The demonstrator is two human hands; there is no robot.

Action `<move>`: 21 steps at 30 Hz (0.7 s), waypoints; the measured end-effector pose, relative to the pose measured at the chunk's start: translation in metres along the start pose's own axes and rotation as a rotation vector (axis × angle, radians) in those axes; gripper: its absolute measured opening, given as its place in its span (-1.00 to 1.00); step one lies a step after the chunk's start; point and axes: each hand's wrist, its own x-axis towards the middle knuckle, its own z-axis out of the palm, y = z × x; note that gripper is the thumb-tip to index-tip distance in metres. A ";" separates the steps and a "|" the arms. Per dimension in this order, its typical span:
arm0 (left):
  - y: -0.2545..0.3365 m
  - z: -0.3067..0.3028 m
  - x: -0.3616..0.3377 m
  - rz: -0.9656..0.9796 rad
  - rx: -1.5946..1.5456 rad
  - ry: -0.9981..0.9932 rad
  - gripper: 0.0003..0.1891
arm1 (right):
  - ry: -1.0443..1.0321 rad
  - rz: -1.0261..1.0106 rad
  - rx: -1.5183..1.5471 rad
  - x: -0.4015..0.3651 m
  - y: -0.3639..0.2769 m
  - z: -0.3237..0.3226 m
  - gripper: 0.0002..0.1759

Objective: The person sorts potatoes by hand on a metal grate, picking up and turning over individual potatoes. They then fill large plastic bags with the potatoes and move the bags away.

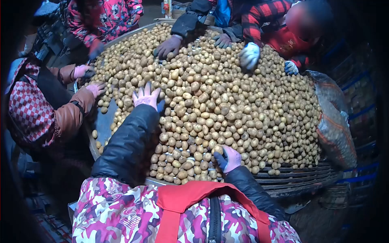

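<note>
A large heap of potatoes (210,105) covers the slatted sorting table in front of me. My left hand (146,97), in a pink glove with dark fingers, reaches far over the heap at left. Its fingers are spread and lie on the potatoes, gripping none that I can see. Close to the near edge, my right hand (229,159), in the same kind of glove, is curled against a potato (218,149). Thumb and fingers close around that potato's side; part of the grip is hidden.
Several co-workers in gloves reach onto the heap from the left and far sides. A filled mesh sack (334,125) leans at the right edge. Bare slats (300,173) show at the near right, and a grey board (106,123) at the left.
</note>
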 end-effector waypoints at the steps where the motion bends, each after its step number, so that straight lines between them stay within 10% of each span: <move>1: -0.007 -0.008 -0.007 0.018 0.027 0.033 -0.37 | 0.003 0.030 0.037 0.008 -0.001 0.008 -0.46; 6: 0.041 -0.021 -0.127 0.267 -0.450 0.094 -0.37 | 0.028 0.185 0.221 -0.011 -0.014 0.007 -0.53; 7: 0.051 -0.018 -0.141 0.344 -0.770 -0.099 -0.37 | 0.054 0.100 0.234 -0.008 -0.034 0.003 -0.54; 10: 0.092 -0.006 -0.182 -0.250 -1.867 -0.925 -0.32 | -0.177 -0.207 0.025 0.002 -0.066 0.002 -0.50; 12: 0.095 0.021 -0.194 -0.077 -1.878 -0.839 -0.31 | -0.295 -0.407 -0.130 0.005 -0.078 0.001 -0.50; 17: 0.076 -0.007 -0.190 -0.415 -1.826 -0.918 -0.38 | -0.498 -0.315 -0.040 0.014 -0.104 -0.018 -0.45; 21: 0.031 -0.019 -0.197 -0.518 -1.704 -0.504 -0.37 | 0.045 -0.325 -0.123 0.029 -0.062 -0.058 -0.40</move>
